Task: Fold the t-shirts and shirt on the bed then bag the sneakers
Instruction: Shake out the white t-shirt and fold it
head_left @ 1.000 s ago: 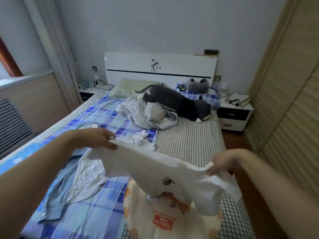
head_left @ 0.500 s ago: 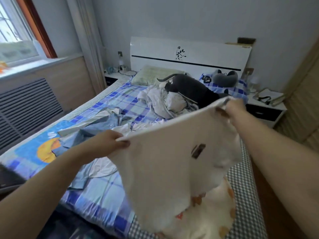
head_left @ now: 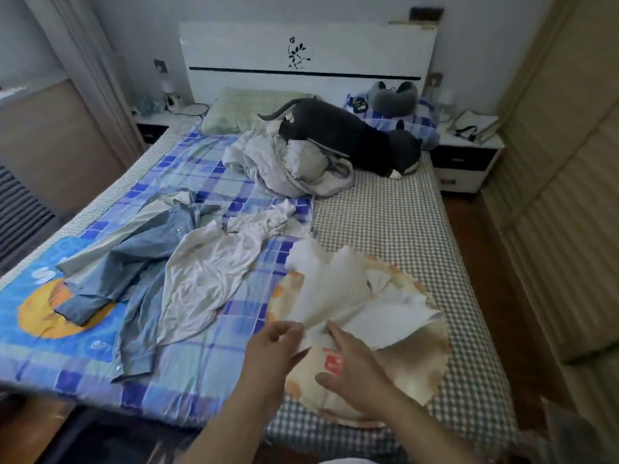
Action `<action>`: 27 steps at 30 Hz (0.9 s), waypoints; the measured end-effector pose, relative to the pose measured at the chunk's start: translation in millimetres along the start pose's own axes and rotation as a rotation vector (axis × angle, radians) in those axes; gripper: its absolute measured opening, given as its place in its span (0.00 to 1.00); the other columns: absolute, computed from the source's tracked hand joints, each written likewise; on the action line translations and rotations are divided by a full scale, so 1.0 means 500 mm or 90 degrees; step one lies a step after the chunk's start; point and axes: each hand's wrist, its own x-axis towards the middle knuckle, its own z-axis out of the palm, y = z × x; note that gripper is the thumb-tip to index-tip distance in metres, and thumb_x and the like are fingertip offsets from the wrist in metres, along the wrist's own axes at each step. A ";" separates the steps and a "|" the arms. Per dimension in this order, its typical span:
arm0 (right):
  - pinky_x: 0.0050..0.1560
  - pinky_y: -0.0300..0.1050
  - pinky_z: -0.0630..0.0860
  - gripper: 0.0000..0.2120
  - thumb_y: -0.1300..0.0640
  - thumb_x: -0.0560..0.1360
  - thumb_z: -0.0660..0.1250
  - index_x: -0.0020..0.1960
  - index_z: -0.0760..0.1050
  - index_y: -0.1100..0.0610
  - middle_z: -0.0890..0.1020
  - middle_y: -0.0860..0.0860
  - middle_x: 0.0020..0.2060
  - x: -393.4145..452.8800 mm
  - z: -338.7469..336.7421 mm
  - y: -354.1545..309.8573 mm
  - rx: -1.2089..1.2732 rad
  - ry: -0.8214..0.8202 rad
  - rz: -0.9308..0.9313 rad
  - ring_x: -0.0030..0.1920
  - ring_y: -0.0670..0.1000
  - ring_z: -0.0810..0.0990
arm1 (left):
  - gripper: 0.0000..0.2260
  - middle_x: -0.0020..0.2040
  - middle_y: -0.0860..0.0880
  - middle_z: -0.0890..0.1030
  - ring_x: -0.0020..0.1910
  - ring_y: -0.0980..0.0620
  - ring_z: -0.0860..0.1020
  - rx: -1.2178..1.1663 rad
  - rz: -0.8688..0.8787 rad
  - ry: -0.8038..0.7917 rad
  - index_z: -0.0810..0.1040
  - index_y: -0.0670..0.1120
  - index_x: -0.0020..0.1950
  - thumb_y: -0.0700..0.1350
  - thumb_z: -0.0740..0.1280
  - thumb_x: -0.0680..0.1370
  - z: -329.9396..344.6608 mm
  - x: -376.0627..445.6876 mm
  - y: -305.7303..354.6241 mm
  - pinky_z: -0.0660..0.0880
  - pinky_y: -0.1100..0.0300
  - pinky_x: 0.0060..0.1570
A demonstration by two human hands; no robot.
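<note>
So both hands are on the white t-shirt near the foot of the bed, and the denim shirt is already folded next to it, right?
Not quite. The head view shows the denim shirt still unfolded, sprawled flat. Both the left hand and right hand are on the white t-shirt.

Dark plush cat (head_left: 348, 137) at 12 o'clock, lying partly over a crumpled grey blanket (head_left: 288, 169). Green pillow (head_left: 248, 108) at 11, white headboard (head_left: 308, 58) behind it. Nightstand (head_left: 465, 162) at 2 o'clock, wardrobe doors (head_left: 562, 182) at 3.
</note>
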 end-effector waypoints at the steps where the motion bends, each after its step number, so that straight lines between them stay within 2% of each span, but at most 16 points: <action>1: 0.72 0.47 0.66 0.42 0.43 0.75 0.71 0.82 0.51 0.46 0.66 0.43 0.74 0.004 0.035 0.013 -0.022 0.043 0.020 0.73 0.49 0.66 | 0.05 0.49 0.39 0.82 0.50 0.45 0.83 0.019 -0.038 -0.002 0.81 0.36 0.50 0.38 0.70 0.80 0.001 0.005 -0.036 0.81 0.58 0.44; 3: 0.68 0.47 0.71 0.29 0.48 0.80 0.67 0.78 0.63 0.49 0.74 0.47 0.69 0.008 0.076 0.037 -0.062 0.098 0.028 0.69 0.51 0.72 | 0.03 0.50 0.37 0.82 0.49 0.43 0.83 0.063 -0.088 -0.001 0.82 0.38 0.47 0.38 0.73 0.78 -0.001 0.008 -0.083 0.81 0.56 0.45; 5: 0.58 0.46 0.74 0.13 0.54 0.81 0.63 0.64 0.79 0.51 0.83 0.48 0.56 0.002 0.088 0.041 -0.093 0.117 0.012 0.59 0.52 0.79 | 0.05 0.49 0.35 0.82 0.45 0.42 0.83 0.117 -0.088 -0.010 0.84 0.42 0.47 0.40 0.77 0.73 -0.012 0.011 -0.099 0.82 0.51 0.47; 7: 0.46 0.43 0.74 0.10 0.57 0.80 0.63 0.51 0.83 0.50 0.83 0.44 0.42 -0.012 0.086 0.035 -0.040 0.149 0.007 0.46 0.48 0.80 | 0.11 0.47 0.40 0.85 0.46 0.44 0.84 0.212 -0.041 -0.033 0.85 0.48 0.50 0.40 0.77 0.69 -0.027 0.012 -0.091 0.82 0.49 0.50; 9: 0.39 0.35 0.71 0.10 0.57 0.80 0.64 0.49 0.84 0.49 0.80 0.40 0.37 -0.018 0.071 0.031 0.006 0.198 0.012 0.39 0.42 0.77 | 0.17 0.49 0.47 0.86 0.50 0.49 0.84 0.238 0.001 -0.077 0.83 0.51 0.54 0.32 0.73 0.72 -0.040 0.013 -0.075 0.80 0.56 0.47; 12: 0.39 0.33 0.73 0.05 0.54 0.79 0.68 0.48 0.83 0.47 0.82 0.40 0.38 -0.018 0.045 0.032 0.069 0.243 0.006 0.40 0.40 0.79 | 0.18 0.51 0.51 0.87 0.51 0.55 0.84 0.185 0.043 -0.076 0.83 0.50 0.57 0.30 0.71 0.75 -0.051 0.020 -0.049 0.78 0.63 0.48; 14: 0.42 0.40 0.76 0.04 0.54 0.78 0.70 0.47 0.83 0.47 0.83 0.40 0.38 -0.015 0.030 0.027 0.089 0.219 -0.017 0.42 0.41 0.81 | 0.12 0.50 0.51 0.87 0.51 0.56 0.84 0.163 0.065 -0.050 0.84 0.49 0.57 0.35 0.72 0.77 -0.058 0.025 -0.041 0.79 0.64 0.49; 16: 0.43 0.47 0.78 0.05 0.53 0.78 0.70 0.46 0.84 0.48 0.83 0.42 0.37 -0.011 0.019 0.023 0.061 0.163 -0.027 0.41 0.43 0.81 | 0.08 0.50 0.50 0.87 0.52 0.54 0.85 0.133 0.063 -0.045 0.84 0.46 0.57 0.38 0.70 0.80 -0.060 0.030 -0.038 0.79 0.58 0.55; 18: 0.46 0.49 0.78 0.07 0.49 0.79 0.68 0.47 0.84 0.49 0.84 0.43 0.38 -0.009 0.010 0.013 0.030 0.093 -0.023 0.41 0.44 0.80 | 0.09 0.49 0.53 0.87 0.51 0.53 0.85 0.156 0.063 -0.061 0.84 0.46 0.56 0.38 0.66 0.82 -0.058 0.028 -0.026 0.80 0.53 0.58; 20: 0.50 0.42 0.79 0.08 0.46 0.80 0.67 0.53 0.83 0.45 0.85 0.41 0.44 -0.013 0.008 -0.003 0.051 0.042 -0.047 0.46 0.41 0.81 | 0.12 0.48 0.56 0.86 0.51 0.55 0.85 0.234 0.076 -0.099 0.85 0.51 0.55 0.37 0.65 0.81 -0.053 0.024 -0.017 0.79 0.54 0.58; 22: 0.53 0.37 0.78 0.09 0.47 0.81 0.66 0.59 0.81 0.42 0.84 0.38 0.48 -0.019 0.010 -0.023 0.099 0.040 -0.091 0.50 0.39 0.81 | 0.14 0.49 0.54 0.86 0.51 0.54 0.84 0.301 0.087 -0.144 0.85 0.55 0.54 0.38 0.67 0.79 -0.047 0.020 -0.013 0.79 0.55 0.56; 25: 0.49 0.42 0.78 0.08 0.52 0.81 0.66 0.52 0.84 0.46 0.85 0.41 0.43 -0.016 0.007 -0.038 0.097 0.076 -0.127 0.46 0.42 0.82 | 0.15 0.44 0.46 0.83 0.45 0.46 0.81 0.339 0.113 -0.166 0.85 0.60 0.52 0.39 0.70 0.77 -0.041 0.019 -0.014 0.79 0.51 0.51; 27: 0.48 0.47 0.77 0.09 0.51 0.81 0.66 0.49 0.85 0.48 0.85 0.44 0.40 -0.008 -0.003 -0.033 0.092 0.053 -0.105 0.43 0.44 0.81 | 0.15 0.38 0.47 0.77 0.40 0.47 0.77 0.347 0.124 -0.165 0.84 0.60 0.51 0.39 0.71 0.77 -0.044 0.025 -0.011 0.78 0.49 0.48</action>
